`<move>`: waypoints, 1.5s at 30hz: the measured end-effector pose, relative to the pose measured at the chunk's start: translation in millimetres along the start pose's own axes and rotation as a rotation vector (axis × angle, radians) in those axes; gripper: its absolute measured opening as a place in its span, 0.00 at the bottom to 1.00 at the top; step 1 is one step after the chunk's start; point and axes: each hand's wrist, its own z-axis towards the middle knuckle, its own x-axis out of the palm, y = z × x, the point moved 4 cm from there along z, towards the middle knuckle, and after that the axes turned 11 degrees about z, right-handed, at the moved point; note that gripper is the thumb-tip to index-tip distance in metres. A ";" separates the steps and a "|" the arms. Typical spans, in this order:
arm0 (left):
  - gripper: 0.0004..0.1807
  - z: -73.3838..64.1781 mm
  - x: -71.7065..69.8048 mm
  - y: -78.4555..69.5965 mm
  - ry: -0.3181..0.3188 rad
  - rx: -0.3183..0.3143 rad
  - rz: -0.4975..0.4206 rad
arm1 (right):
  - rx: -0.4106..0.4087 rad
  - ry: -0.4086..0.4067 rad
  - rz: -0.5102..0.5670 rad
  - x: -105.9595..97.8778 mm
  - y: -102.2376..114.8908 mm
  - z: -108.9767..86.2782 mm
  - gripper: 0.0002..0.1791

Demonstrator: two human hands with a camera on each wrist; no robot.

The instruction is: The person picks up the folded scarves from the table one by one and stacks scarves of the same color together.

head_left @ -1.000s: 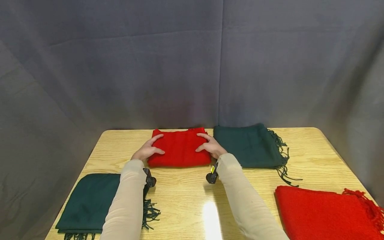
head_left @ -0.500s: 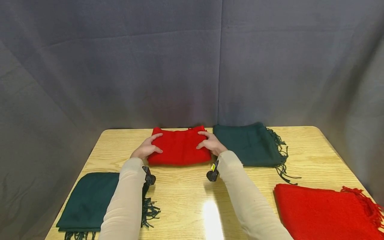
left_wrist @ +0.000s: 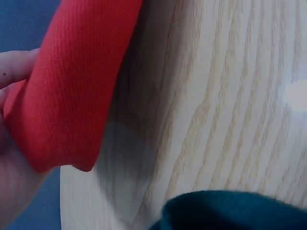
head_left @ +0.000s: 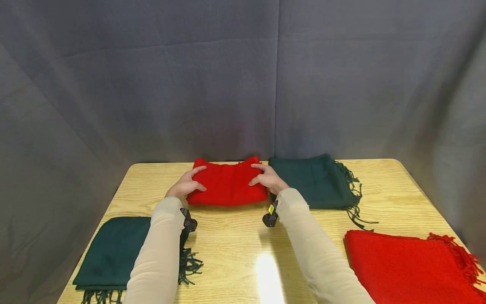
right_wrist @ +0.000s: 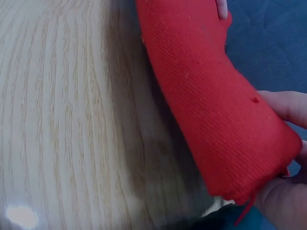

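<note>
The left hand [head_left: 184,186] and right hand [head_left: 270,179] are gripping opposite ends of a folded red cloth [head_left: 228,185] near the counter's [head_left: 228,232] far edge, by the grey curtain [head_left: 212,84]. The right wrist view is showing a loose thread [right_wrist: 245,211] that the head view is hiding. A fringed green cloth [head_left: 313,181] is lying just right; nearer, wood is stretching between another green cloth [head_left: 114,251] and another red cloth [head_left: 406,264].

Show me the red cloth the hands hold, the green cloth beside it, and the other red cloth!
Held red cloth [head_left: 228,185]: head view, on its middle.
Green cloth [head_left: 313,181] beside it: head view, middle of its top.
Other red cloth [head_left: 406,266]: head view, middle of its visible top.
</note>
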 end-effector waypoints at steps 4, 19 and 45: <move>0.48 1.1 -2.7 -2.9 -0.006 0.007 0.014 | -0.002 0.001 -0.004 -0.3 3.0 0.2 0.39; 0.45 7.8 -10.4 -12.9 -0.022 0.091 0.078 | -0.076 -0.006 -0.067 -4.0 15.8 2.5 0.37; 0.44 0.3 -16.5 -30.4 -0.101 0.109 0.024 | -0.124 0.041 -0.034 -6.5 39.2 -8.9 0.38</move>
